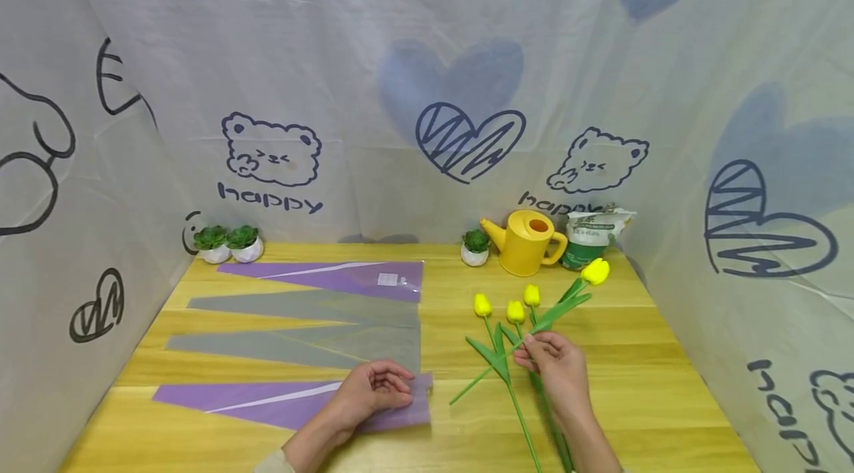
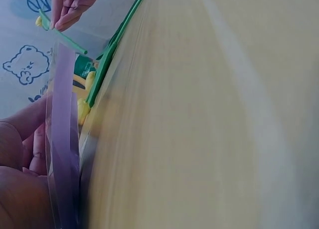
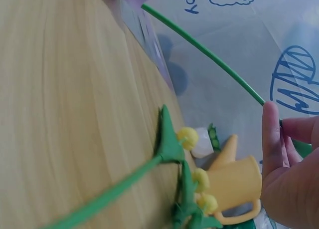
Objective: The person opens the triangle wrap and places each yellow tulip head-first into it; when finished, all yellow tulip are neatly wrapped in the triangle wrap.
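My right hand (image 1: 559, 371) pinches the green stem of a yellow artificial tulip (image 1: 596, 272), its bloom up to the right. The bare stem end (image 3: 199, 47) slants down left toward the sleeves. My left hand (image 1: 369, 395) holds the right-hand end of the nearest purple flower sleeve (image 1: 267, 400); in the left wrist view, clear film (image 2: 49, 139) overlaps its fingers and the purple band (image 2: 62, 124) stands raised. Several more tulips (image 1: 482, 305) lie beneath the right hand, stems toward the front edge.
Two grey sleeves (image 1: 267, 343) and another purple sleeve (image 1: 333, 279) lie farther back on the wooden table (image 1: 640, 384). Along the back stand small potted succulents (image 1: 245, 243), a yellow watering can (image 1: 523, 245) and a green-and-white bag (image 1: 590, 236). Printed cloth (image 1: 360, 87) hangs around the table.
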`<state>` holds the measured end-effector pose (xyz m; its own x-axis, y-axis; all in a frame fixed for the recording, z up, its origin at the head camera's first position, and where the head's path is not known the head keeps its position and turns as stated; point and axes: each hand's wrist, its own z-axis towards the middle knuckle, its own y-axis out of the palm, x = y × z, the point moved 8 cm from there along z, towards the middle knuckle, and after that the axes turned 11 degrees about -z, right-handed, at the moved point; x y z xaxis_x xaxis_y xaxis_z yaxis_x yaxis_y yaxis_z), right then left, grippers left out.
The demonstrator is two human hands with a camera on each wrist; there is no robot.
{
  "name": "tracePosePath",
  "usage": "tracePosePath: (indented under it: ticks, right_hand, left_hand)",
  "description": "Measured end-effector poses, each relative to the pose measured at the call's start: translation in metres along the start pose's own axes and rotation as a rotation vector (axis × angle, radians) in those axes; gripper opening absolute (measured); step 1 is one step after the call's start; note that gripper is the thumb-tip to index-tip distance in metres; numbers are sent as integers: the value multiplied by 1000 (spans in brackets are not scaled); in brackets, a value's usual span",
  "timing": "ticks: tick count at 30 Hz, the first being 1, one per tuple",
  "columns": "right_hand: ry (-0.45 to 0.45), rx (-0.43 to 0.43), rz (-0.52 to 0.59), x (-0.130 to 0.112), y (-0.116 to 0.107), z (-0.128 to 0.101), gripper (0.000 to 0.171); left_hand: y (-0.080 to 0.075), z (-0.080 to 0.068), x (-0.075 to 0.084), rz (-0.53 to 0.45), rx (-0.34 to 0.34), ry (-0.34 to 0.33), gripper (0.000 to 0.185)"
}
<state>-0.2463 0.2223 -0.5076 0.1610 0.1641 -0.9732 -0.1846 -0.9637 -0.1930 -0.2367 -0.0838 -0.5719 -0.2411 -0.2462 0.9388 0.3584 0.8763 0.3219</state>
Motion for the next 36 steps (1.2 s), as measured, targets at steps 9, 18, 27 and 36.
tracePosePath:
  ticks: [9, 18, 27, 36]
  right_hand:
    - [-8, 5, 33, 3, 16, -4, 21]
    - [-38, 25, 116, 3, 22, -5, 21]
    - [-5, 22, 179, 12, 33, -6, 21]
    - [-8, 1, 128, 15, 35, -8, 21]
  left_hand:
    - [-2, 0, -1, 14, 21, -1, 43]
    - [-2, 1, 2, 50, 31, 3, 40]
    - [-1, 2, 2, 45, 21, 6, 39]
    - [-2, 2, 3, 25, 45, 11, 43]
